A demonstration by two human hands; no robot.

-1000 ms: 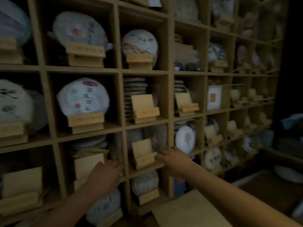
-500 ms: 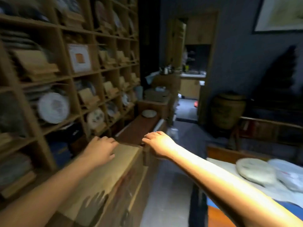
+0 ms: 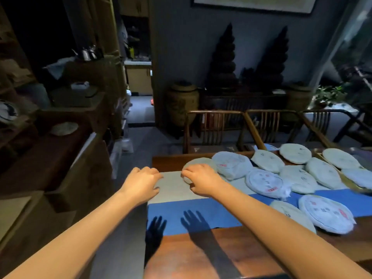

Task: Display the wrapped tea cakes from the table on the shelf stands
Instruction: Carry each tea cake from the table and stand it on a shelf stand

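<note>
reaching over the tabletop [image 3: 201, 248], the right hand [image 3: 201, 182] curls onto the nearest wrapped tea cake [image 3: 198, 164] to lift it, while the left hand [image 3: 141, 184] hovers loose and empty beside it.

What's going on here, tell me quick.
A person is reaching both hands over the near corner of a wooden table covered with wrapped tea cakes. The right hand is over the nearest tea cake at the table's edge, fingers curled at its rim; whether it already grips it is unclear. The left hand hangs beside it, loosely curled and holding nothing. About ten more cakes lie flat on the blue and grey cloth. No shelf stand is in clear view.
</note>
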